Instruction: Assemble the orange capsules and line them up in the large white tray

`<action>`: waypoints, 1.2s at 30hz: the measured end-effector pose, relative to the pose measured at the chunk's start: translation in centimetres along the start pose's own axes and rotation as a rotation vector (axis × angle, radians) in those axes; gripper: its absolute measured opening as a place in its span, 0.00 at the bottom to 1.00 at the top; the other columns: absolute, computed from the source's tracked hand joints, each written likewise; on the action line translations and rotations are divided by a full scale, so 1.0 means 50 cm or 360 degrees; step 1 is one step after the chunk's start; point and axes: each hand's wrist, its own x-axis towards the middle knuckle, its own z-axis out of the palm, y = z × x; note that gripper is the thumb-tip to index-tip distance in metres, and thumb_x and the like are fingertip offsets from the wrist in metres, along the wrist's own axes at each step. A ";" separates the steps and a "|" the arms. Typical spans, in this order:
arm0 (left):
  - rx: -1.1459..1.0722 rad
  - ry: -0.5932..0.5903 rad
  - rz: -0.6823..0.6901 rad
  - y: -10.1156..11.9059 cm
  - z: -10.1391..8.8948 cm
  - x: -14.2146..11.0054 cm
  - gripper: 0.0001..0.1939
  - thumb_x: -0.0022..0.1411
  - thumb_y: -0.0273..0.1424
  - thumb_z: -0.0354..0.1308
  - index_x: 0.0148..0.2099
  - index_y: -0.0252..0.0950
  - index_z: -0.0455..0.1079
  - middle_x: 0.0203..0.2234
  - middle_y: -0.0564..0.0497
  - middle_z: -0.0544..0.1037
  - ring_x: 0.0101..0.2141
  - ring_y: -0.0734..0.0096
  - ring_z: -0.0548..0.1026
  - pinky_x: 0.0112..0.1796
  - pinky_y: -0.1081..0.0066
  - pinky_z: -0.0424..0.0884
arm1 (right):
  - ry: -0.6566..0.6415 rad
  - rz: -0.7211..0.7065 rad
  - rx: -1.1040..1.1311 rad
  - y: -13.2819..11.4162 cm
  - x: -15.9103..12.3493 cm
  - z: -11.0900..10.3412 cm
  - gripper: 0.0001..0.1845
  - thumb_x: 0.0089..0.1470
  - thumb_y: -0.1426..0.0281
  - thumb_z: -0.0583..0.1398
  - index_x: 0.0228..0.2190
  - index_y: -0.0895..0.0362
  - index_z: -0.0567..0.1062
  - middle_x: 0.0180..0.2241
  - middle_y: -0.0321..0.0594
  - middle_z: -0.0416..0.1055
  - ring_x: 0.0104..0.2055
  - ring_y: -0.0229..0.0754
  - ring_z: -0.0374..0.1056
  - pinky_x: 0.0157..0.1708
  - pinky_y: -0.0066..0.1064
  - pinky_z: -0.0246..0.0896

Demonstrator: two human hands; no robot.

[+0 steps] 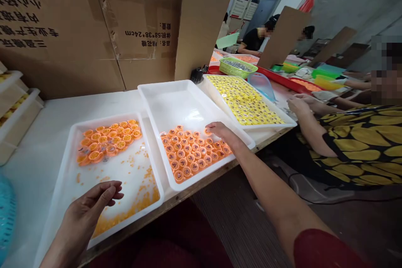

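Note:
My right hand (221,130) reaches into the middle white tray (166,94), its fingertips closed on a small orange cup (207,131) at the edge of a group. Rows of similar orange cups (190,150) with dark printed tops fill the near half of that tray. Over the left white tray (65,176) hovers my left hand (97,201), thumb and fingers pressed together; whatever they may hold is hidden. Beyond it, orange cups with yellow-orange contents (109,138) sit grouped at the tray's far end. Loose orange bits (138,205) are scattered along its near side.
To the right stands a white tray of yellow printed pieces (245,100). Behind it is a green basket (237,67). Cardboard (141,16) walls off the back. Stacked tubs (19,113) and a blue basket (6,217) flank the left. A co-worker (354,142) sits close on the right.

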 end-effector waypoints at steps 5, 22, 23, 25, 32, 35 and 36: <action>-0.0021 -0.0051 -0.0014 -0.004 0.002 0.003 0.21 0.49 0.47 0.62 0.38 0.36 0.75 0.38 0.46 0.79 0.36 0.60 0.77 0.35 0.68 0.74 | -0.0137 0.0002 -0.0249 0.015 0.002 0.022 0.12 0.46 0.71 0.62 0.35 0.63 0.77 0.28 0.39 0.76 0.27 0.34 0.66 0.30 0.23 0.60; 0.1091 0.0311 0.0489 0.009 -0.034 0.052 0.11 0.59 0.26 0.50 0.38 0.34 0.74 0.33 0.47 0.76 0.30 0.70 0.74 0.35 0.68 0.68 | -0.0669 -0.1283 -0.0575 -0.267 -0.186 0.278 0.15 0.56 0.69 0.57 0.46 0.53 0.73 0.47 0.41 0.71 0.46 0.40 0.68 0.46 0.30 0.63; 0.1081 0.0264 0.0493 0.009 -0.027 0.047 0.11 0.59 0.26 0.50 0.39 0.34 0.74 0.33 0.47 0.76 0.30 0.71 0.74 0.34 0.69 0.68 | -0.0675 -0.1376 -0.0724 -0.287 -0.192 0.318 0.16 0.56 0.71 0.57 0.47 0.55 0.72 0.48 0.43 0.70 0.48 0.41 0.67 0.48 0.31 0.61; 0.1050 0.0195 0.0492 0.006 -0.017 0.033 0.11 0.59 0.26 0.51 0.39 0.35 0.74 0.33 0.48 0.75 0.29 0.72 0.74 0.33 0.71 0.68 | -0.0606 -0.1446 -0.1010 -0.312 -0.184 0.387 0.19 0.54 0.72 0.58 0.49 0.57 0.71 0.49 0.46 0.67 0.52 0.44 0.63 0.50 0.32 0.59; 0.0948 0.0215 0.0490 -0.015 -0.035 -0.006 0.12 0.61 0.27 0.49 0.39 0.36 0.74 0.33 0.48 0.75 0.29 0.73 0.73 0.33 0.70 0.68 | -0.0501 -0.1466 -0.1231 -0.320 -0.139 0.484 0.17 0.50 0.68 0.63 0.43 0.58 0.73 0.48 0.50 0.64 0.52 0.50 0.59 0.48 0.36 0.59; 0.0928 0.0208 0.0489 -0.016 -0.036 -0.005 0.12 0.60 0.27 0.49 0.39 0.36 0.74 0.33 0.48 0.75 0.29 0.72 0.73 0.33 0.70 0.68 | -0.0471 -0.1466 -0.1270 -0.321 -0.143 0.491 0.16 0.50 0.68 0.62 0.42 0.58 0.73 0.49 0.50 0.64 0.51 0.50 0.59 0.45 0.36 0.60; 0.0920 0.0210 0.0494 -0.015 -0.035 -0.004 0.12 0.60 0.27 0.49 0.39 0.36 0.74 0.33 0.48 0.76 0.29 0.72 0.74 0.33 0.70 0.68 | -0.0467 -0.1470 -0.1281 -0.321 -0.144 0.492 0.15 0.50 0.68 0.62 0.41 0.57 0.73 0.49 0.50 0.64 0.51 0.50 0.59 0.45 0.36 0.60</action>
